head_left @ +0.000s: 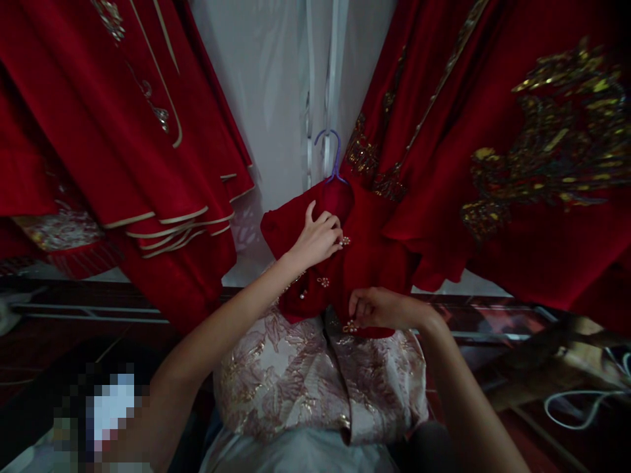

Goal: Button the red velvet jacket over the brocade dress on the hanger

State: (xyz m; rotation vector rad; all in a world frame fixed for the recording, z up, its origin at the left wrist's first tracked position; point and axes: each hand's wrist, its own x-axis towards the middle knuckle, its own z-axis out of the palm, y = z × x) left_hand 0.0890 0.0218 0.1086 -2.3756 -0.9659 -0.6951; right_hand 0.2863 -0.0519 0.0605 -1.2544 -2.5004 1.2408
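Observation:
A small red velvet jacket (374, 253) with a pale floral brocade hem (296, 381) hangs on a purple hanger (334, 154) in front of me. My left hand (318, 236) rests on its upper front, fingers pinched near a pearl-and-gold button (345, 241). My right hand (379, 309) is closed on the jacket's lower red edge, beside another ornate button (351, 326). A third button (323, 282) sits between the two hands.
Large red embroidered robes hang at left (123, 131) and right (517, 164), crowding the small jacket. A white wall or curtain (280, 85) shows behind. A dark floor ledge (98, 309) runs below. A white cable (582, 407) lies at lower right.

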